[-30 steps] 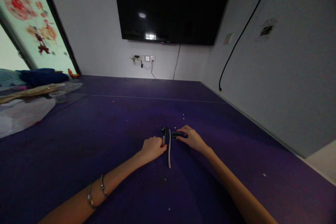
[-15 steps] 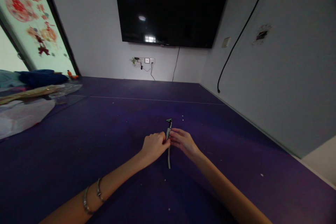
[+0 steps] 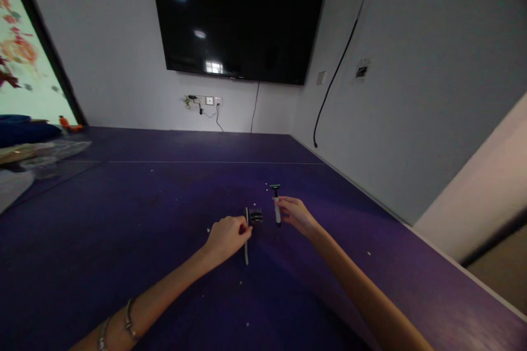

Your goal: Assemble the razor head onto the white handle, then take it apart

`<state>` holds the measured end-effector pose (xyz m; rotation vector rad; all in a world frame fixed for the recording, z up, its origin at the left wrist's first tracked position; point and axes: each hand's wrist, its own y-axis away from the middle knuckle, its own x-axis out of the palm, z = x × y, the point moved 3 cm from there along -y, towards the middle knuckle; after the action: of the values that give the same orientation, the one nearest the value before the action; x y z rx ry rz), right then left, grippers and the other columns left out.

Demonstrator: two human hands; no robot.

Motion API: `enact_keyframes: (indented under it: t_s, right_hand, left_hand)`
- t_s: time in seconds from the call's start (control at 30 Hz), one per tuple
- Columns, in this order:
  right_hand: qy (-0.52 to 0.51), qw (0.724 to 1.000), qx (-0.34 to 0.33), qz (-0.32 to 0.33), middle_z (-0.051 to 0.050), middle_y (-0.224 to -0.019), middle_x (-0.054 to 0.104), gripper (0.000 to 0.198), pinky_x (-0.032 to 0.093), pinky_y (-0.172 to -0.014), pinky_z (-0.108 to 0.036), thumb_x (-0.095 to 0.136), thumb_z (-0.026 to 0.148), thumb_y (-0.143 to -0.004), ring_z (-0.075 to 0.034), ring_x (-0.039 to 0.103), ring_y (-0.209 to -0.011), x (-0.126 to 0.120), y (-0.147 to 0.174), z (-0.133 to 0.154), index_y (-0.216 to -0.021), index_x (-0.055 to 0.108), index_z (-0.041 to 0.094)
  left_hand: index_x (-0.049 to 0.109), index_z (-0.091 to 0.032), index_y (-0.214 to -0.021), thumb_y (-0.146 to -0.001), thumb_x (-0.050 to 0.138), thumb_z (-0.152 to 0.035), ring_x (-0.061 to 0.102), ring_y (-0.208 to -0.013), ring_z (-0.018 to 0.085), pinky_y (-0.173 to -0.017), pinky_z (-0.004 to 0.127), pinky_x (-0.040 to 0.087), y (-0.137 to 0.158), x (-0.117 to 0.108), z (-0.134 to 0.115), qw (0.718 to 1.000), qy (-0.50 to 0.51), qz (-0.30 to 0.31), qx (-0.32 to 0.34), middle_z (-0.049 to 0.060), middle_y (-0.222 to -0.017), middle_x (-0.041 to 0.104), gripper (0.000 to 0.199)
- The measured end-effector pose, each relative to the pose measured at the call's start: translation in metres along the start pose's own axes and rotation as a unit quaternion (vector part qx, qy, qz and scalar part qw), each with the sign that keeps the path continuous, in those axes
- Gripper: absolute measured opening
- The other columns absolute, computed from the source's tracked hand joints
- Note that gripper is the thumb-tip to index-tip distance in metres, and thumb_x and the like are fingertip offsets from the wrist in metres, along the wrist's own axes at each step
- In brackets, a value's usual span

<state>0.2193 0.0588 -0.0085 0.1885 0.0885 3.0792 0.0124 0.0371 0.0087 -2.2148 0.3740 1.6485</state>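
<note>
Between the thumb and fingers of my right hand [image 3: 298,215] is a razor [image 3: 277,213], held nearly upright with its wide head on top and a grey-white handle below. My left hand [image 3: 228,236] pinches a thin pale strip [image 3: 246,253] that stands on edge and curves slightly. Just right of my left fingertips is a small dark, shiny piece [image 3: 256,215]; whether it is joined to the strip, I cannot tell. A short gap separates the razor from this piece.
Both hands are over a dark purple surface [image 3: 173,241] with small white specks. Clear plastic wrapping [image 3: 69,148] and blue cloth [image 3: 27,131] lie at the far left. A black cable [image 3: 335,77] hangs along the right wall, and a large television [image 3: 239,16] is mounted ahead.
My hands have drawn apart. The razor, earlier between both hands, has moved right with my right hand, while the strip stays in my left. The view has turned rightward.
</note>
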Motion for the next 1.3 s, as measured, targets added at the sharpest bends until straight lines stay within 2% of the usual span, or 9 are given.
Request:
enact_keyframes:
  t_s: [0.1, 0.23, 0.33, 0.57, 0.8, 1.0, 1.17, 1.27, 1.3]
  right_hand:
    - [0.225, 0.972, -0.011, -0.066, -0.003, -0.072, 0.065, 0.023, 0.049, -0.056, -0.023, 0.052, 0.029, -0.073, -0.013, 0.06, -0.062, -0.054, -0.005, 0.004, -0.083, 0.067, 0.015]
    - [0.34, 0.931, -0.002, -0.131, 0.0, -0.053, 0.061, 0.019, 0.044, -0.05, -0.021, 0.052, 0.024, -0.069, -0.014, 0.059, -0.055, -0.112, -0.004, 0.002, -0.064, 0.068, 0.014]
    - [0.409, 0.895, -0.012, -0.175, 0.001, -0.048, 0.059, 0.015, 0.041, -0.051, -0.02, 0.056, 0.021, -0.065, -0.017, 0.061, -0.06, -0.136, 0.0, -0.001, -0.057, 0.067, 0.016]
    - [0.507, 0.834, -0.027, -0.215, -0.005, -0.068, 0.071, 0.015, 0.043, -0.058, -0.021, 0.058, 0.017, -0.064, -0.02, 0.066, -0.073, -0.149, 0.002, -0.009, -0.066, 0.072, 0.017]
    - [0.549, 0.809, -0.017, -0.212, -0.008, -0.068, 0.071, 0.016, 0.042, -0.057, -0.021, 0.057, 0.016, -0.065, -0.021, 0.066, -0.071, -0.151, 0.002, -0.016, -0.068, 0.073, 0.016]
    - [0.526, 0.823, -0.041, -0.211, -0.008, -0.067, 0.069, 0.015, 0.043, -0.061, -0.023, 0.057, 0.012, -0.063, -0.022, 0.066, -0.074, -0.145, 0.007, -0.008, -0.065, 0.072, 0.017]
    - [0.455, 0.868, -0.096, -0.177, -0.008, -0.081, 0.07, 0.023, 0.048, -0.069, -0.027, 0.058, 0.017, -0.068, -0.021, 0.064, -0.081, -0.103, 0.011, 0.002, -0.087, 0.071, 0.017]
    - [0.364, 0.917, -0.103, -0.126, -0.006, -0.086, 0.069, 0.031, 0.051, -0.063, -0.027, 0.058, 0.028, -0.075, -0.016, 0.065, -0.074, -0.057, 0.016, 0.0, -0.103, 0.065, 0.016]
    - [0.245, 0.961, -0.087, -0.09, -0.007, -0.087, 0.068, 0.033, 0.052, -0.064, -0.028, 0.061, 0.028, -0.074, -0.016, 0.065, -0.074, -0.041, 0.019, -0.002, -0.105, 0.063, 0.015]
  left_hand:
    - [0.065, -0.021, -0.076, -0.082, 0.045, -0.041, 0.063, -0.076, 0.02, -0.064, 0.028, 0.043, -0.005, 0.012, 0.004, 1.0, -0.006, 0.027, -0.009, 0.004, -0.078, 0.068, 0.03]
    - [0.066, -0.02, -0.073, -0.082, 0.044, -0.047, 0.064, -0.077, 0.022, -0.063, 0.03, 0.044, -0.009, 0.026, 0.005, 0.998, -0.016, 0.055, -0.003, 0.006, -0.078, 0.067, 0.036]
    - [0.066, -0.019, -0.073, -0.082, 0.043, -0.048, 0.064, -0.077, 0.024, -0.063, 0.031, 0.044, -0.011, 0.031, 0.004, 0.998, -0.035, 0.059, -0.007, 0.008, -0.079, 0.068, 0.038]
    - [0.067, -0.017, -0.075, -0.082, 0.044, -0.042, 0.065, -0.081, 0.026, -0.066, 0.033, 0.046, -0.014, 0.034, 0.003, 0.995, -0.083, 0.049, -0.018, 0.011, -0.08, 0.069, 0.035]
    - [0.067, -0.016, -0.083, -0.083, 0.041, -0.034, 0.066, -0.085, 0.027, -0.069, 0.035, 0.048, -0.013, 0.037, 0.002, 0.994, -0.091, 0.065, -0.023, 0.012, -0.087, 0.069, 0.032]
    - [0.067, -0.016, -0.082, -0.083, 0.041, -0.031, 0.065, -0.085, 0.025, -0.069, 0.033, 0.048, -0.011, 0.035, 0.001, 0.994, -0.091, 0.059, -0.03, 0.011, -0.087, 0.069, 0.03]
    - [0.067, -0.016, -0.079, -0.085, 0.038, -0.033, 0.066, -0.081, 0.025, -0.067, 0.033, 0.047, -0.01, 0.023, -0.007, 0.996, -0.082, 0.015, -0.018, 0.011, -0.082, 0.068, 0.034]
    - [0.067, -0.017, -0.082, -0.086, 0.036, -0.035, 0.066, -0.079, 0.025, -0.067, 0.033, 0.047, -0.006, 0.012, -0.026, 0.997, -0.08, -0.004, 0.005, 0.01, -0.08, 0.068, 0.036]
    - [0.067, -0.017, -0.083, -0.087, 0.035, -0.035, 0.066, -0.078, 0.024, -0.067, 0.033, 0.047, -0.004, 0.009, -0.034, 0.996, -0.082, -0.009, 0.015, 0.01, -0.08, 0.069, 0.037]
